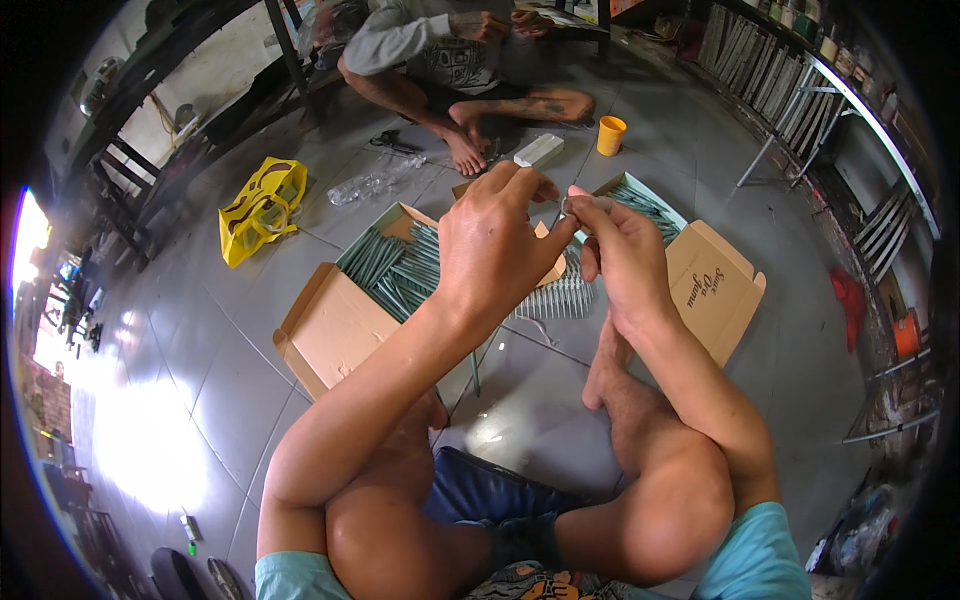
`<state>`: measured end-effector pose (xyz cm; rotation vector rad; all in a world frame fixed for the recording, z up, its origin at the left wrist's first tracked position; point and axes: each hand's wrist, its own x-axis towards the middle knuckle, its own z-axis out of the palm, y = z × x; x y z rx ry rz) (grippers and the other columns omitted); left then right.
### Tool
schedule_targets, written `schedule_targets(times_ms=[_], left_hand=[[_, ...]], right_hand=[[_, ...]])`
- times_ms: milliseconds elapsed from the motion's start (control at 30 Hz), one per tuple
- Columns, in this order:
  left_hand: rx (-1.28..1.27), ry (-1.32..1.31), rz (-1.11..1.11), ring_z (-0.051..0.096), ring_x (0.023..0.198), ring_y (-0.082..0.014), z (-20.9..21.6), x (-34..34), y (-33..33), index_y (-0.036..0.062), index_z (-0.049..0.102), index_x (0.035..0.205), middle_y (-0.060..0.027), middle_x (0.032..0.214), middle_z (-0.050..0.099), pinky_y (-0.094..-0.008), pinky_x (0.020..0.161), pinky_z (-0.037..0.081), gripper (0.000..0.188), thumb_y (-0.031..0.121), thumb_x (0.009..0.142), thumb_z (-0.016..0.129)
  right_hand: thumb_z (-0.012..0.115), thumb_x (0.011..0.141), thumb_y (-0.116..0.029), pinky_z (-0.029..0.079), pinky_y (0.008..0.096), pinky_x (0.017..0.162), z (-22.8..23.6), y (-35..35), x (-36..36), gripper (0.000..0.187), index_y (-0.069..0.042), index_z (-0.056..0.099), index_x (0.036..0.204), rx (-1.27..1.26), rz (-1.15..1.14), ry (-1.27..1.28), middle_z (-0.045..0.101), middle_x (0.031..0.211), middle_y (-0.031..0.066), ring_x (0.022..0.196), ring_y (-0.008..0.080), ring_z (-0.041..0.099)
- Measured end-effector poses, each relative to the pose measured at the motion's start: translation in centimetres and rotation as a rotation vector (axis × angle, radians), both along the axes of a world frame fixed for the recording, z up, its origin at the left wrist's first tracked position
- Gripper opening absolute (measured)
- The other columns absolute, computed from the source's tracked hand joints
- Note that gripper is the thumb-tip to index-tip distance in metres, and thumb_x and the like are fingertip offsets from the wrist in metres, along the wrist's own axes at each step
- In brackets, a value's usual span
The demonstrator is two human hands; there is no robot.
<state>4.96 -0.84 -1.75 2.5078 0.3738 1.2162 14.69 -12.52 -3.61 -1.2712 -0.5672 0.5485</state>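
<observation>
My left hand (492, 240) and my right hand (628, 255) are raised close together in front of me, fingertips pinched. Between them is a small, pale, shiny thing, too small to name. Below my left hand lies an open cardboard box (345, 320) with many thin grey-green sticks (385, 270). A second open box (715, 290), its flap spread to the right, holds similar sticks (645, 210) behind my right hand. On the floor between the boxes is a row of thin silvery prongs (565, 300), partly hidden by my hands. One loose stick (475, 372) lies nearer me.
Across from me another person (450, 60) sits cross-legged on the tiles. An orange cup (611, 136), a white block (539, 150), clear crumpled plastic (375, 183) and a yellow bag (264, 208) lie around. Metal-legged shelving (820, 110) lines the right side.
</observation>
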Motion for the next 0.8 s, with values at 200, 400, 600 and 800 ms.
schedule_targets(times_ms=[200, 400, 600, 800], left_hand=[[-0.019, 0.019, -0.011, 0.066, 0.07, -0.0221, -0.12, 0.26, -0.14, 0.0045, 0.068, 0.093, -0.0064, 0.089, 0.067, -0.0363, 0.064, 0.053, 0.031, 0.026, 0.073, 0.078], [-0.062, 0.019, 0.016, 0.066, 0.069, -0.0226, -0.31, 0.42, -0.31, 0.0043, 0.068, 0.094, -0.0078, 0.089, 0.067, -0.0367, 0.064, 0.052, 0.026, 0.022, 0.077, 0.075], [-0.047, -0.013, 0.035, 0.066, 0.069, -0.0219, -0.33, 0.62, -0.29, 0.0057, 0.07, 0.092, -0.0077, 0.089, 0.067, -0.0359, 0.064, 0.052, 0.019, 0.019, 0.08, 0.073], [-0.032, -0.015, -0.003, 0.066, 0.079, -0.0295, -0.35, 0.39, -0.18, 0.0066, 0.069, 0.088, -0.0075, 0.085, 0.063, -0.0408, 0.065, 0.052, 0.014, 0.02, 0.084, 0.071]], right_hand=[[0.064, 0.094, -0.021, 0.036, 0.0209, 0.047, -0.05, 0.43, -0.26, 0.04, 0.009, 0.061, 0.12, 0.011, -0.048, 0.029, 0.059, 0.069, -0.0001, 0.047, 0.0034, 0.043], [0.064, 0.094, -0.022, 0.033, 0.0207, 0.047, -0.38, 0.7, -0.04, 0.038, 0.007, 0.063, 0.118, -0.023, -0.076, 0.02, 0.057, 0.066, -0.0001, 0.047, 0.0036, 0.045], [0.065, 0.094, -0.023, 0.032, 0.0207, 0.046, -0.39, 0.93, -0.25, 0.039, 0.007, 0.063, 0.119, 0.008, -0.094, 0.031, 0.054, 0.064, -0.0008, 0.047, 0.0042, 0.045], [0.065, 0.094, -0.022, 0.033, 0.021, 0.045, -0.3, 0.96, -0.24, 0.036, 0.006, 0.065, 0.116, 0.009, -0.104, 0.045, 0.055, 0.064, -0.0008, 0.046, 0.0044, 0.045]])
